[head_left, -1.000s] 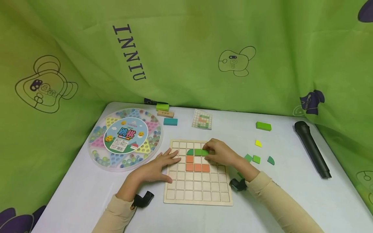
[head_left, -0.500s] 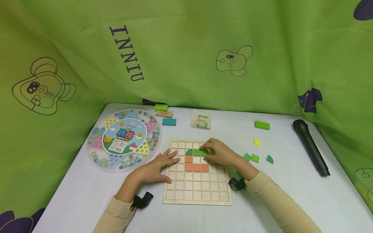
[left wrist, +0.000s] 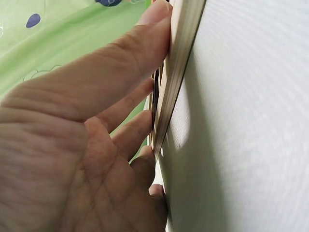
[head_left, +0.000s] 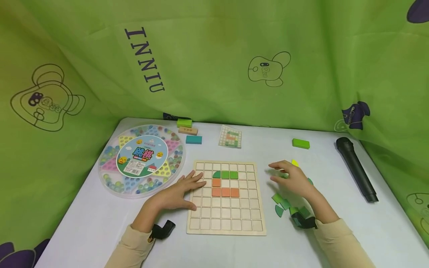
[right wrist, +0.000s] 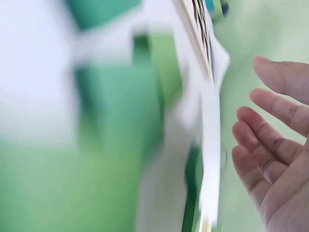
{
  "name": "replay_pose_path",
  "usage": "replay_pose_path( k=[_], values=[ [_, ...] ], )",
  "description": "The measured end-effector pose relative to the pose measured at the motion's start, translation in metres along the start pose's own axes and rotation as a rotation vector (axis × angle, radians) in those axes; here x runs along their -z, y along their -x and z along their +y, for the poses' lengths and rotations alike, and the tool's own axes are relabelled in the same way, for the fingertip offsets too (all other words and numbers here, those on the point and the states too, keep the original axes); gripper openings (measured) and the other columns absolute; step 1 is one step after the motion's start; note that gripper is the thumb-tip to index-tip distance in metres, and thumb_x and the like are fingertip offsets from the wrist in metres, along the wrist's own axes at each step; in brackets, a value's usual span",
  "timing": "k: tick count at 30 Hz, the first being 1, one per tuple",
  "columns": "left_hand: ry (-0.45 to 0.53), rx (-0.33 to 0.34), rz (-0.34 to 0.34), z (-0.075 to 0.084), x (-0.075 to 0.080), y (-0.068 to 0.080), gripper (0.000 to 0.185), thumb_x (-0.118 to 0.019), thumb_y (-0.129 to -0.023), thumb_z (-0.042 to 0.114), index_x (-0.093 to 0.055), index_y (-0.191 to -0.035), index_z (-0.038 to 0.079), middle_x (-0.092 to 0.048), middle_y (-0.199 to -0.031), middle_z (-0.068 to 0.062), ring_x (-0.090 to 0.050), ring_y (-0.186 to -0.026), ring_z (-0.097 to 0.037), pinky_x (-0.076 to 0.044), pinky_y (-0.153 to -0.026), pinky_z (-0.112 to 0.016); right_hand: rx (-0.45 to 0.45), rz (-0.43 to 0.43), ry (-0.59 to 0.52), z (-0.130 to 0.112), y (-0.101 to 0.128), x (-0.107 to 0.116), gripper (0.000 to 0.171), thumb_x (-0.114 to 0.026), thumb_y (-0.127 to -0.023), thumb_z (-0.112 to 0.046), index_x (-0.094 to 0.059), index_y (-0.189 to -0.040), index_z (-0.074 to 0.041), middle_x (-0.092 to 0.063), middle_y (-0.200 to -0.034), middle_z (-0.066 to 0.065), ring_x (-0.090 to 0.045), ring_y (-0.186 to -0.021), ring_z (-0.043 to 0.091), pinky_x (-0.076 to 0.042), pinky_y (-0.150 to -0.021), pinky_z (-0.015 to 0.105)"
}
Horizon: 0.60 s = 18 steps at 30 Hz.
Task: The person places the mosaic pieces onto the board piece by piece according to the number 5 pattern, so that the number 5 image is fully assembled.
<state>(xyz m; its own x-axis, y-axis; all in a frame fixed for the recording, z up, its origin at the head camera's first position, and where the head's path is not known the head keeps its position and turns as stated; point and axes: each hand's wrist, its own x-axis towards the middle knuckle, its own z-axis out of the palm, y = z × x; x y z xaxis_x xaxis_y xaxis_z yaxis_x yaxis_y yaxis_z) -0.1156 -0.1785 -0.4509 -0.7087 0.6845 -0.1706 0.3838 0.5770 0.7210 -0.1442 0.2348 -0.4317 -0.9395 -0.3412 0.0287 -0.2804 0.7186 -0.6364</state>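
the grid board (head_left: 231, 213) lies flat in the middle of the bench (head_left: 231, 253), between the two hands. the left hand (head_left: 181, 191) rests at the left edge of this board: its fingers are spread over the edge, the thumb touches the side lower down, and the grip is not closed around anything. in the left wrist view, the thumb is seen against the edge of the wood.

the right hand (head_left: 291, 179) is to the right of the board and well apart from it. its grip is also relaxed, the thumb away from the fingers, and it holds nothing; the right wrist view shows the fingers clear of the bench.

in the second row of the board sit one green quarter-round piece (head_left: 217, 174) and, to its right, two green squares (head_left: 225, 174). below the quarter-round piece is a single orange square (head_left: 216, 182), and under that begins a row of three orange squares (head_left: 225, 192).

several loose green pieces (head_left: 279, 211) lie near the right hand and its wrist, and a yellow piece (head_left: 295, 162) is partly hidden behind this hand. the pattern card (head_left: 230, 137) lies beyond the board.
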Motion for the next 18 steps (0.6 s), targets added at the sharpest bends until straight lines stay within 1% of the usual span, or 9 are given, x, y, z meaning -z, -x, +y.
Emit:
replay_pose_path(
  k=[4, 8, 10, 15, 18],
  values=[
    [0.006, -0.001, -0.004, 0.0, 0.0, 0.0, 0.082, -0.074, -0.077, 0.032, -0.035, -0.148, 0.013, -0.011, -0.16, -0.005, 0.005, -0.147, -0.031, 0.0, -0.117, -0.056, -0.109, 0.026, 0.02, 0.02, 0.024, 0.017, 0.043, -0.066, -0.089, -0.023, -0.057, -0.127, -0.003, -0.058, -0.126, 0.018, -0.057, -0.111, 0.04, -0.049, -0.09, 0.051],
    [0.005, -0.007, -0.005, 0.001, 0.001, 0.0, 0.082, -0.073, -0.078, 0.032, -0.035, -0.147, 0.012, -0.011, -0.16, -0.007, 0.004, -0.147, -0.032, 0.0, -0.117, -0.057, -0.184, 0.017, 0.047, 0.034, 0.04, 0.025, 0.046, -0.067, -0.089, -0.025, -0.057, -0.127, -0.001, -0.058, -0.126, 0.021, -0.058, -0.11, 0.04, -0.052, -0.087, 0.047],
    [0.001, -0.011, -0.002, 0.001, 0.002, 0.001, 0.082, -0.073, -0.077, 0.032, -0.036, -0.147, 0.012, -0.011, -0.16, -0.007, 0.004, -0.147, -0.032, 0.0, -0.117, -0.057, -0.181, 0.016, 0.068, 0.038, 0.043, 0.025, 0.044, -0.069, -0.087, -0.022, -0.058, -0.124, 0.0, -0.059, -0.123, 0.021, -0.058, -0.11, 0.039, -0.052, -0.087, 0.046],
    [0.003, -0.015, -0.002, -0.001, 0.002, 0.001, 0.083, -0.073, -0.077, 0.033, -0.035, -0.148, 0.012, -0.011, -0.16, -0.007, 0.004, -0.147, -0.032, 0.0, -0.116, -0.057, -0.12, 0.036, 0.146, 0.041, 0.041, 0.023, 0.031, -0.071, -0.082, -0.007, -0.064, -0.111, 0.001, -0.061, -0.111, 0.017, -0.06, -0.102, 0.035, -0.05, -0.085, 0.049],
    [0.006, -0.011, -0.005, -0.002, 0.001, 0.001, 0.083, -0.073, -0.077, 0.034, -0.035, -0.148, 0.013, -0.011, -0.16, -0.006, 0.004, -0.147, -0.032, 0.0, -0.117, -0.057, -0.118, 0.046, 0.18, 0.038, 0.039, 0.022, 0.026, -0.069, -0.082, -0.005, -0.064, -0.106, 0.003, -0.061, -0.106, 0.017, -0.06, -0.097, 0.034, -0.051, -0.082, 0.047]
  ],
)
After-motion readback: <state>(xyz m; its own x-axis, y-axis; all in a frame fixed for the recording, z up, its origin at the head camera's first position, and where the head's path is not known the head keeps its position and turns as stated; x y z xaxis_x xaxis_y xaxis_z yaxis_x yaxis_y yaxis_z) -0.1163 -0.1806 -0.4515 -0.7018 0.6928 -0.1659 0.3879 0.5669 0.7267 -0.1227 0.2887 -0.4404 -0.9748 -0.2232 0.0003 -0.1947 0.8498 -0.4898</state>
